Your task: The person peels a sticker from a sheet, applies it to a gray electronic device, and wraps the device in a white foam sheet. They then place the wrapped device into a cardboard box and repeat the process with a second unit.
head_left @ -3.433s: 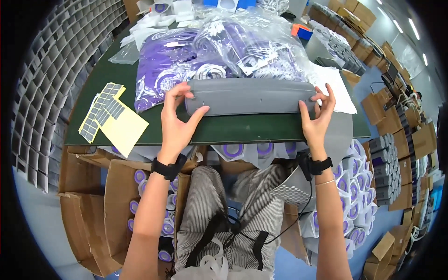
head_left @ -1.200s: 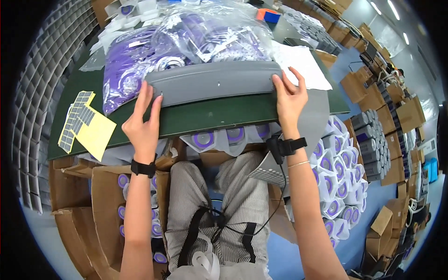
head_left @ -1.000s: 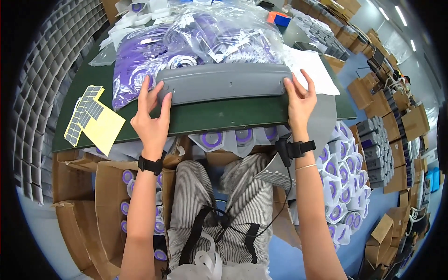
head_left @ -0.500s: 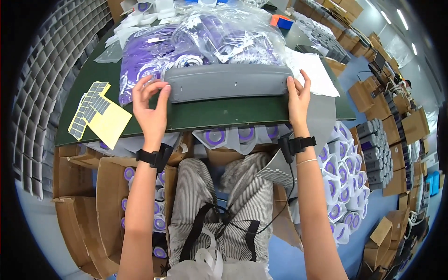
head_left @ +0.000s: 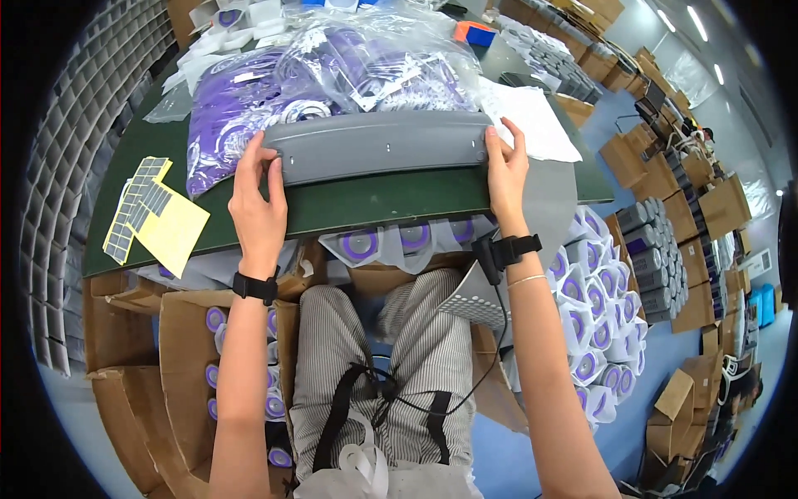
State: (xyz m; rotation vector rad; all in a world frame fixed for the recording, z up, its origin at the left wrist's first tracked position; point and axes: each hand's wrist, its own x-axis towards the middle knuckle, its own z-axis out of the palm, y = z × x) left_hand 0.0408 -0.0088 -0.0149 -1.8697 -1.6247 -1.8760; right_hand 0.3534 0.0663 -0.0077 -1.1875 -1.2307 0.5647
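Observation:
A long grey plastic tube-shaped housing (head_left: 382, 148) lies crosswise along the front part of the dark green table (head_left: 399, 197), with small holes along its side. My left hand (head_left: 259, 195) grips its left end between thumb and fingers. At the other end, the thumb and fingertips of my right hand (head_left: 506, 170) hold the housing. Directly behind it are clear bags (head_left: 357, 62) packed with purple and white ring-like parts. Left of my left hand, a yellow backing sheet with grey stickers (head_left: 170, 220) hangs slightly over the table edge.
Cardboard boxes (head_left: 187, 366) with purple-ended cylinders stand below the table at left. Wrapped cylinders (head_left: 590, 324) are stacked at right, with bare grey ones (head_left: 657, 258) beyond. White paper (head_left: 536, 121) and an orange-and-blue object (head_left: 475, 33) lie on the table. A cable (head_left: 465, 407) crosses my lap.
The whole view has shifted, so the scene sits further left. My left hand has turned, its fingers now closer together at the housing's end. The right hand still holds the other end.

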